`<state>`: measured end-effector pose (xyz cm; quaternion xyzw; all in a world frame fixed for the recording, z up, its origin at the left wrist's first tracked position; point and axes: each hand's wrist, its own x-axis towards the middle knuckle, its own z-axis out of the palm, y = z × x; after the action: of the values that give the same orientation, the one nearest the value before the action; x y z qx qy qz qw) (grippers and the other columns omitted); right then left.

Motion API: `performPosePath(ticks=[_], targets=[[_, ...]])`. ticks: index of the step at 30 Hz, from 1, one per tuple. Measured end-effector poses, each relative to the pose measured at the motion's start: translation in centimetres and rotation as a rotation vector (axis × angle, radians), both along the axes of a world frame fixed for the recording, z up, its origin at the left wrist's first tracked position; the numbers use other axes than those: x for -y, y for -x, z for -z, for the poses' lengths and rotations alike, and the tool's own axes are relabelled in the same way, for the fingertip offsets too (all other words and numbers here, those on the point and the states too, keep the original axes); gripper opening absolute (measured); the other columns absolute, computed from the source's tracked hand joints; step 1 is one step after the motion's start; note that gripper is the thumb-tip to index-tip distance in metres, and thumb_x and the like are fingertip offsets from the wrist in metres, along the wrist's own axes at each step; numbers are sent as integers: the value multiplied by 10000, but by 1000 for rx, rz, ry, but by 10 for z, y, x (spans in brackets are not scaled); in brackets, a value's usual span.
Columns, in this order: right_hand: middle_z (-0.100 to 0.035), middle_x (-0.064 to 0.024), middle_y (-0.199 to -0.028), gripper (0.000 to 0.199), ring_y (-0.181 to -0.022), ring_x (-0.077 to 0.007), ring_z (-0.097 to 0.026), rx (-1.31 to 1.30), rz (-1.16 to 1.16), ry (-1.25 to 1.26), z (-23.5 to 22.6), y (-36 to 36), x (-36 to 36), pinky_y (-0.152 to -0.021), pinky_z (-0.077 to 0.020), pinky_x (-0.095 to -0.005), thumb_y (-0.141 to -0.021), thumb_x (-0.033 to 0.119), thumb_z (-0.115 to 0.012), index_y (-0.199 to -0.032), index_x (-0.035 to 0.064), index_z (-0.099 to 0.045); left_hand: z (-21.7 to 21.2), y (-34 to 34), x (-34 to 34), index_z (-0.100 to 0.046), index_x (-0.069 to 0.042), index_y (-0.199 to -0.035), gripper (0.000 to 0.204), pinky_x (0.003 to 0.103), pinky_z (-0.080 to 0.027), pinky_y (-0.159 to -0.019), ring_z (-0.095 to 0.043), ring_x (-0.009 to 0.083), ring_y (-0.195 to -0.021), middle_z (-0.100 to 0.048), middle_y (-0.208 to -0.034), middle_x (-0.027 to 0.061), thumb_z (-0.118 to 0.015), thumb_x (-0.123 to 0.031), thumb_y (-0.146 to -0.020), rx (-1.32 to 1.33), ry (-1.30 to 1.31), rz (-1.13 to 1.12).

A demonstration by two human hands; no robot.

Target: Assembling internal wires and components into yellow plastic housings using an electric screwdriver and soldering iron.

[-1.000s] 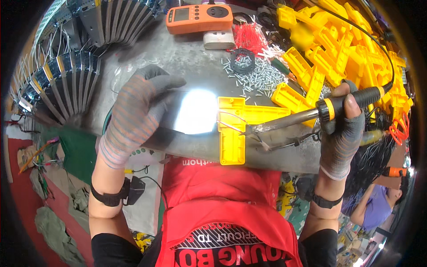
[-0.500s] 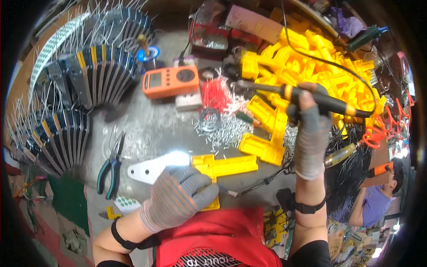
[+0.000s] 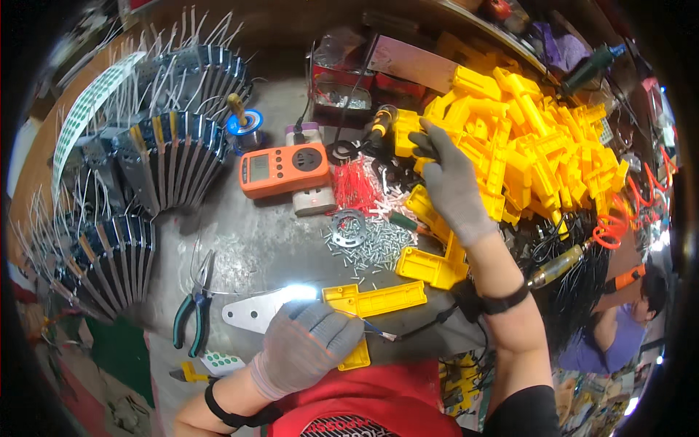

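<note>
My left hand (image 3: 309, 341), in a striped grey glove, is closed over a yellow plastic housing (image 3: 389, 298) at the table's front edge. A white plate with holes (image 3: 251, 312) sticks out to the left of the fingers, with a bright glare beside them. Thin wires (image 3: 378, 332) show to the right of the knuckles; the fingertips are hidden. My gloved right hand (image 3: 453, 186) is raised at the near-left edge of the yellow pile, fingers apart and nothing in them. Beyond its fingertips stands a soldering iron (image 3: 378, 130) with a black and yellow handle.
Yellow plastic housings (image 3: 539, 138) are heaped at the right. An orange meter (image 3: 284, 171), loose screws (image 3: 375, 244) and red sleeves (image 3: 355, 188) lie mid-table. Pliers (image 3: 195, 306) rest at left, near fan-shaped stacks of wired parts (image 3: 175, 160). Black cable (image 3: 429, 322) runs rightward.
My right hand has let go of the soldering iron, which now stands near the red boxes, and its fingers have opened. My left hand keeps its hold. The view has shifted slightly.
</note>
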<state>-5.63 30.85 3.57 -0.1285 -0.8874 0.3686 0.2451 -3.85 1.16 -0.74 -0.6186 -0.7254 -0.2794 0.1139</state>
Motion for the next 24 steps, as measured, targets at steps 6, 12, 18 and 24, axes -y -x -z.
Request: performPosePath(ticks=[6, 12, 18, 24], targets=[[-622, -122, -1012, 377, -952, -284, -605, 405, -400, 49, -8, -125, 58, -855, -486, -361, -840, 224, -642, -1166, 37, -611, -3, 3, -1, -636, -139, -874, 236, 381, -457, -691, -588, 226, -774, -621, -819, 2, -753, -168, -671, 63, -40, -21], [-584, -111, -963, 225, -850, -348, -565, 208, -480, -83, 36, -149, 102, -708, -487, -373, -867, 246, -660, -989, 66, -604, -11, -3, -6, -657, -135, -861, 216, 399, -451, -705, -578, 248, -803, -610, -804, 16, -737, -153, -661, 67, -6, -70], [-584, -142, -817, 245, -730, -300, -607, 283, -546, 425, 26, -146, 105, -652, -476, -376, -858, 225, -677, -963, 19, -595, -11, -8, 3, -651, -131, -887, 232, 412, -442, -712, -562, 279, -785, -604, -815, 40, -757, -162, -683, 62, 67, -68], [-632, -183, -764, 236, -673, -359, -602, 261, -410, 319, 32, -136, 102, -617, -478, -395, -829, 236, -704, -824, 11, -634, 1, -2, 0, -639, -125, -899, 217, 416, -437, -726, -553, 292, -811, -614, -835, 45, -736, -138, -705, 61, 59, -83]])
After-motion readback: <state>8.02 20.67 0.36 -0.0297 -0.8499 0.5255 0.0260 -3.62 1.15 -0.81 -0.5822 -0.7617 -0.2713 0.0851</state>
